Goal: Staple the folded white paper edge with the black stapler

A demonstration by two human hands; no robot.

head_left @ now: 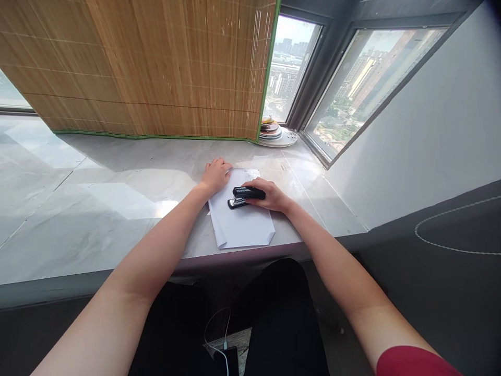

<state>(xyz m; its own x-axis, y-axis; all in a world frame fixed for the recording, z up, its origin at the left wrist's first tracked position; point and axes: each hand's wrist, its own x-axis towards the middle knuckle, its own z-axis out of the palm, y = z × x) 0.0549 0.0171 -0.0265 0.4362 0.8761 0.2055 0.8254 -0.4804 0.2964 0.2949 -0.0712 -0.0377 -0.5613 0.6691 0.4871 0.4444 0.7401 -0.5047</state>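
One black stapler (241,192) gripped in right hand (270,195), above white paper (245,227).

A brown slatted bamboo blind with green edging (156,68) hangs beside dark-framed glass windows (336,99); sunlight patches the pale marble-patterned ledge (117,162), which meets a plain white wall (422,130).

Green-edged blind (156,68) | stacked plates (271,132) beside window (290,62) | white cable (225,345) | dark device (233,360), perhaps a phone
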